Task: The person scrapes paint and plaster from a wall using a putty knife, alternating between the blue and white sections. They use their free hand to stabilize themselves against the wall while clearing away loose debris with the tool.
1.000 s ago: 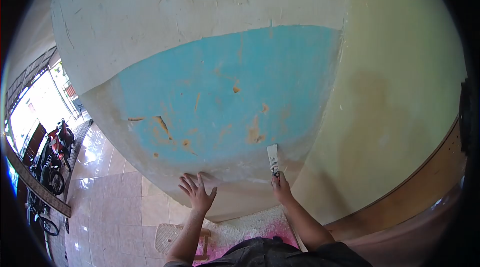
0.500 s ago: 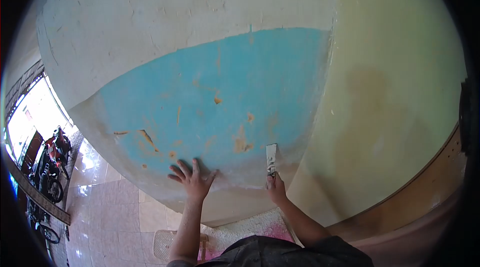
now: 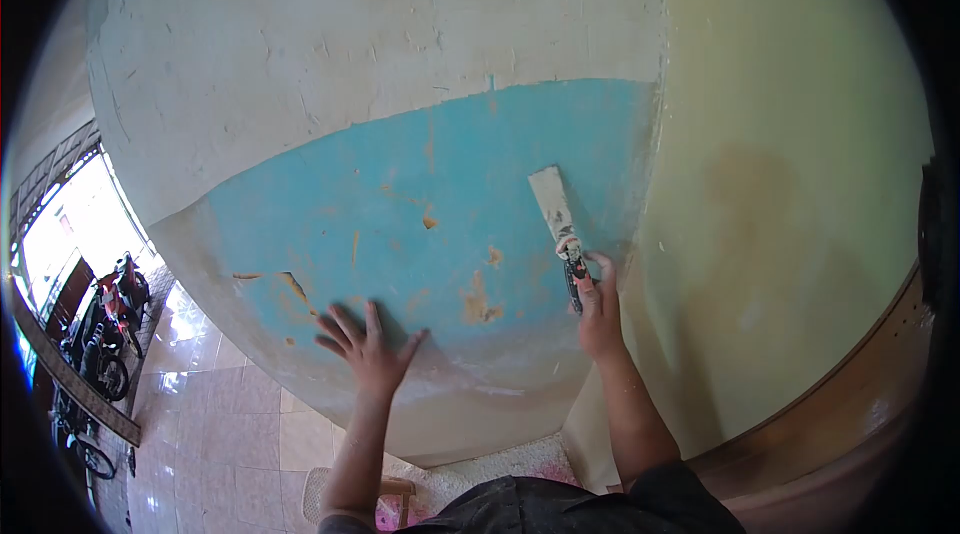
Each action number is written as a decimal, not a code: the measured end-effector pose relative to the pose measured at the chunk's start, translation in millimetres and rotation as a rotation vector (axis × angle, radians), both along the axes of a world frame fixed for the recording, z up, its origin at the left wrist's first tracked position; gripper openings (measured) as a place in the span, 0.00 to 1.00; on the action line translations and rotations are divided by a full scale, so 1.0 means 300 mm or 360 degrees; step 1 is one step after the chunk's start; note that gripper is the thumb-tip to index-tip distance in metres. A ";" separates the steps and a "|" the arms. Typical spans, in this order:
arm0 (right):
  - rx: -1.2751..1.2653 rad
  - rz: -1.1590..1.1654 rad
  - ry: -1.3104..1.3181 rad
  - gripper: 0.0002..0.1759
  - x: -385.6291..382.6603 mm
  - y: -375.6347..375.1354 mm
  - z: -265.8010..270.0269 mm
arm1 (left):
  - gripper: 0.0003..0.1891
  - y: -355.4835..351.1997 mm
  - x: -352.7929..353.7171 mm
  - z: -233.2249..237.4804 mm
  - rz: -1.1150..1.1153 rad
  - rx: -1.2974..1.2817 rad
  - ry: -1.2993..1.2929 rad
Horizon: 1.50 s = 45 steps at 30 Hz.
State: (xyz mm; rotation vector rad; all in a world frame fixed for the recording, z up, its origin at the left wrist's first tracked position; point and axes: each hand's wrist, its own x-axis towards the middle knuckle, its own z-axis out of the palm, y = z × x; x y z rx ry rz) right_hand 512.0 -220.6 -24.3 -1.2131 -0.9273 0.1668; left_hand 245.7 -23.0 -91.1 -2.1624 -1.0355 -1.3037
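I've got the right hand (image 3: 600,309) clamped round the dark handle of the putty knife (image 3: 558,214), w/ the blade pointing up & tilted a bit to the left. The blade lies against the blue paint patch (image 3: 400,224), in its right part, just left of the wall corner (image 3: 655,234) where the blue stops & the yellow-green wall (image 3: 790,184) begins. Blade looks smeared w/ pale stuff near the handle; can't tell what. The left hand (image 3: 368,346) holds nothing: fingers apart, palm flat on the lower blue area, well apart from the knife & lower than it. Btwn the two hands sits a tan chipped spot (image 3: 478,302) where the paint is gone. There are smaller chips nr the centre & a longer scar (image 3: 295,286) further left. Above the blue the pale plaster (image 3: 350,54) is rough & scratched; below it a bare pale band runs down to the wall's foot. Near me, btm of view: a white-pink rug (image 3: 490,459) & part of a white plastic stool (image 3: 320,489) on the pinkish floor tiles (image 3: 220,414). Far left, in bright light, parked motorbikes (image 3: 105,329). Right edge: brown wood trim (image 3: 850,384).
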 end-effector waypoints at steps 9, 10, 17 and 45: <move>0.0428 0.0470 -0.0259 0.27 -0.081 0.074 0.110 | 0.47 0.019 0.087 0.568 0.0109 0.0384 0.0021; 0.0428 0.0568 -0.0217 0.26 -0.096 0.075 0.126 | 0.43 0.016 0.094 0.581 0.0104 0.0399 -0.0023; 0.0335 0.0491 -0.0619 0.27 -0.181 0.153 0.124 | 0.41 0.055 0.084 0.535 0.0131 0.0492 0.0005; 0.0415 0.0204 -0.0726 0.21 -0.270 0.164 0.260 | 0.37 0.073 0.086 0.515 0.0139 0.0536 -0.0003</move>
